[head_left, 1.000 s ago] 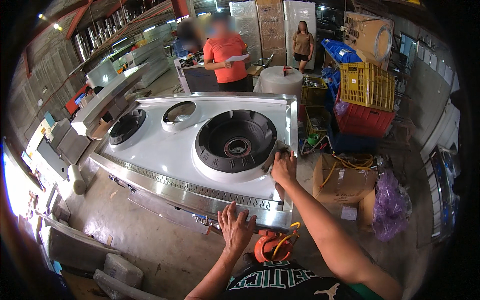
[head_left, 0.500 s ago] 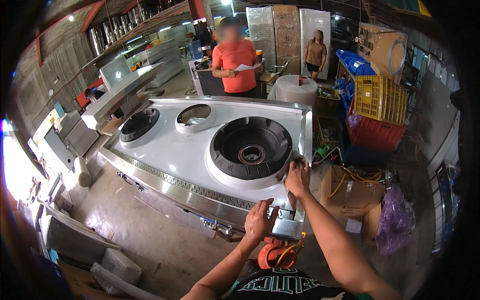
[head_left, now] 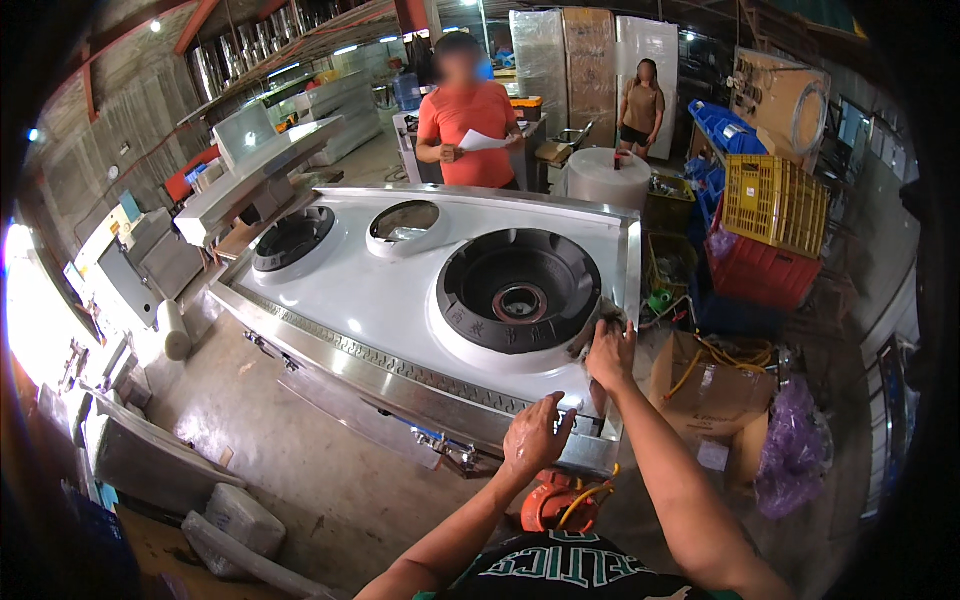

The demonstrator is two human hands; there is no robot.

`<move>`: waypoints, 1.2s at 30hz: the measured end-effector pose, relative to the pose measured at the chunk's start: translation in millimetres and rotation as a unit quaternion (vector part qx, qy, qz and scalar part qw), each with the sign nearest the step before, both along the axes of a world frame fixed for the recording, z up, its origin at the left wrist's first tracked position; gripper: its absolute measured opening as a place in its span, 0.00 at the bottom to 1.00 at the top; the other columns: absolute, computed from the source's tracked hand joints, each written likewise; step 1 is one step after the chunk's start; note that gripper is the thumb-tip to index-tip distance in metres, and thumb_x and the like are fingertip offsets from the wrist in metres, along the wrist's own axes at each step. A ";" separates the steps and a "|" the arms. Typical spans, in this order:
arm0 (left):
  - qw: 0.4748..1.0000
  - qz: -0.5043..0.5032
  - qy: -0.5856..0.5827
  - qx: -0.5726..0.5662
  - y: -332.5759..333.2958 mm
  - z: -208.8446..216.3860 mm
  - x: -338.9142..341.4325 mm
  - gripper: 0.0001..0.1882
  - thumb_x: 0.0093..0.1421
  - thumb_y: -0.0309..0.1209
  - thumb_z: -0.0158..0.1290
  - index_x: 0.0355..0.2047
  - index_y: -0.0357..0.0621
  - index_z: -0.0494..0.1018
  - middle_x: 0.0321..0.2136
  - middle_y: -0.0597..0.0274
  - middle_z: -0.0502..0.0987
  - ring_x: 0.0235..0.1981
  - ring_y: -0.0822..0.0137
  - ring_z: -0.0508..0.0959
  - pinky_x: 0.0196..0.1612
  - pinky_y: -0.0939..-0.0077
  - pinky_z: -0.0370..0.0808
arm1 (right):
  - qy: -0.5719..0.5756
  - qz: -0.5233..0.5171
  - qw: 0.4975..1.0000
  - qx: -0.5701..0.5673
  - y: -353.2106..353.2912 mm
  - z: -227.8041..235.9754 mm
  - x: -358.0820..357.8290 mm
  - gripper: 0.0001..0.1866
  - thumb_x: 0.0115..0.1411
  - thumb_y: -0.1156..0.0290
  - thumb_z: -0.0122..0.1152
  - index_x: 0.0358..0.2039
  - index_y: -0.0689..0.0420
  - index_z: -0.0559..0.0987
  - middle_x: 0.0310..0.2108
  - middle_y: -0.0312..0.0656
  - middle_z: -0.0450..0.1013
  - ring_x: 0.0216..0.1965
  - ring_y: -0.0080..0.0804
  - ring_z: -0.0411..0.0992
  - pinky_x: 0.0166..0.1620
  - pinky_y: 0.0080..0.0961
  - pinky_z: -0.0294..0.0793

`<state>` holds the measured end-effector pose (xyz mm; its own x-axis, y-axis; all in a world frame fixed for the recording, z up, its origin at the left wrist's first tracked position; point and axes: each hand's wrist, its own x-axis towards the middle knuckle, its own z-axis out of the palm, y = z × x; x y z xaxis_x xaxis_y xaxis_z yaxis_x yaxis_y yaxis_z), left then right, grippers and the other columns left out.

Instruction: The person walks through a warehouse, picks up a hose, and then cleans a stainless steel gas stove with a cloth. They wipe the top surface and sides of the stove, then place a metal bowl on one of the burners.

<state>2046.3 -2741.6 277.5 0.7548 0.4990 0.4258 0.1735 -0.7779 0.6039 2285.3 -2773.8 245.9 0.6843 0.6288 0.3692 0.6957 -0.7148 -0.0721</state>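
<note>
A large stainless steel wok range (head_left: 395, 300) stands in front of me, its white top carrying a wide black burner ring (head_left: 470, 325) at the right. Beside that ring's right edge, my right hand (head_left: 612, 355) presses down on a dark grey, rag-like piece (head_left: 582, 346), mostly covered by the fingers. My left hand (head_left: 537, 436) is over the range's front right edge, thumb apart and fingers loosely stretched, holding nothing. Farther left on the top are a round opening with a white collar (head_left: 400, 243) and a second black burner ring (head_left: 293, 240).
Below the front edge sits an orange blower-like machine (head_left: 560, 500) with a yellow cord. Cardboard boxes (head_left: 715, 385), purple plastic wrap (head_left: 792, 450) and stacked crates (head_left: 775, 210) stand at the right. Across the range, a person in an orange shirt (head_left: 468, 130) holds paper; another person (head_left: 641, 105) stands behind.
The view has shifted slightly, so the range sits a little farther right and lower. My right hand stays beside the large burner ring; my left hand stays near the front edge.
</note>
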 end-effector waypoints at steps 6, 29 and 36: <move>1.000 -0.003 -0.013 0.016 -0.3 0.4 -0.2 0.19 0.64 0.40 0.58 0.49 0.41 0.74 0.28 0.52 0.80 0.32 0.49 0.81 0.39 0.56 0.78 | 0.006 0.005 1.000 0.017 -0.2 -4.4 1.6 0.21 0.59 0.71 0.53 0.51 0.66 0.72 0.44 0.59 0.77 0.57 0.50 0.71 0.73 0.51 0.44; 0.999 -0.023 0.039 -0.020 3.2 -1.0 0.6 0.20 0.65 0.43 0.56 0.50 0.42 0.73 0.37 0.47 0.81 0.41 0.45 0.81 0.46 0.54 0.77 | 0.116 0.231 0.966 -0.028 -76.7 8.8 -75.6 0.08 0.58 0.69 0.59 0.34 0.54 0.83 0.37 0.47 0.77 0.53 0.47 0.72 0.69 0.53 0.54; 0.999 -0.024 -0.009 0.032 4.8 -3.5 3.0 0.19 0.61 0.38 0.61 0.46 0.39 0.76 0.27 0.54 0.78 0.30 0.51 0.80 0.39 0.58 0.76 | 0.032 0.124 0.992 -0.012 -45.3 0.6 -29.1 0.25 0.57 0.72 0.54 0.55 0.66 0.75 0.57 0.56 0.69 0.62 0.52 0.66 0.72 0.55 0.46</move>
<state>2049.4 -2736.8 273.9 0.7692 0.4340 0.4690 0.1255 -0.8223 0.5551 2256.1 -2819.1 246.5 0.5280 0.7895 0.3131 0.8454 -0.5235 -0.1056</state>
